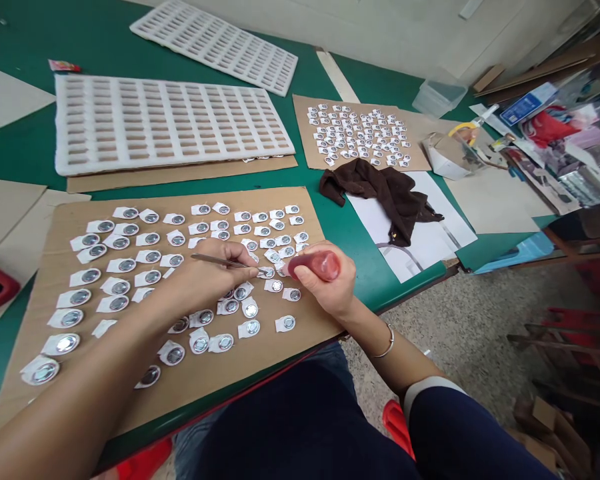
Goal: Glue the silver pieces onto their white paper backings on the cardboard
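Note:
My left hand (215, 267) is closed round a pair of metal tweezers (219, 260), whose tips point right at a small round silvery piece with a white fabric tab (267, 273). In my right hand (334, 287) is a reddish squeeze bottle (320, 265), tilted with its nozzle toward the same piece. Both hands are over a brown cardboard sheet (145, 253) that bears rows of these tabbed pieces. Some pieces are hidden under my left forearm.
White foam trays (175, 160) with slots lie at the back. A second cardboard sheet (305, 150) carries more tabbed pieces. Dark brown cloth (380, 193) lies on white paper (405, 267). A clear plastic tub (439, 97) and assorted packages (550, 127) crowd the right side of the green table (360, 250).

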### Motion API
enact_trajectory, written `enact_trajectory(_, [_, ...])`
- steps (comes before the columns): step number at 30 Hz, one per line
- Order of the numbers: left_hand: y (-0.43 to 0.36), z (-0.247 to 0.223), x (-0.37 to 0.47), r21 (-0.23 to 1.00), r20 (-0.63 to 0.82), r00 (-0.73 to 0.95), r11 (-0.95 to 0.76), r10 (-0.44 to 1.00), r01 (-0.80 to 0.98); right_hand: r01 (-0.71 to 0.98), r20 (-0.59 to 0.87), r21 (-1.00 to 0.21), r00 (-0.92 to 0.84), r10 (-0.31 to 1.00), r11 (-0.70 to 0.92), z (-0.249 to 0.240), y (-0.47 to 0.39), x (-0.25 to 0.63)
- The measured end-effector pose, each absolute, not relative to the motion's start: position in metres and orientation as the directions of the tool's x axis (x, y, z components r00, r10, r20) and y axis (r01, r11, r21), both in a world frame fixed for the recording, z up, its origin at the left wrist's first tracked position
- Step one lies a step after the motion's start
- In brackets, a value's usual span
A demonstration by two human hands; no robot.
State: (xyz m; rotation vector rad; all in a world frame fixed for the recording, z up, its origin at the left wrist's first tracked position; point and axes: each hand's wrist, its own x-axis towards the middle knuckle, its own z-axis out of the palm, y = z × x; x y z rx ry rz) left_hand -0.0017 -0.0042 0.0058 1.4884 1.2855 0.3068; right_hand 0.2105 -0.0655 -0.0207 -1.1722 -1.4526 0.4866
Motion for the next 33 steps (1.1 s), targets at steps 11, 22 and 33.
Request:
enact_trajectory(11, [-0.013,0.045,-0.020,0.801,-0.272,0.283,0.054,0.920,0.597,-0.236,0.082,-0.946,0.488,0.869,0.222,-0.022,-0.051,0.226])
enact_trajectory(22, [-0.047,0.022,-0.043,0.674,-0.312,0.241,0.035,0.919,0.738,-0.208,0.033,-0.964,0.524,0.851,0.166,-0.015,-0.051,0.232])
enact_trajectory(33, [-0.065,0.024,-0.031,0.679,-0.370,0.314,0.024,0.874,0.733,-0.216,0.034,-0.962,0.516,0.856,0.169,-0.015,-0.052,0.230])
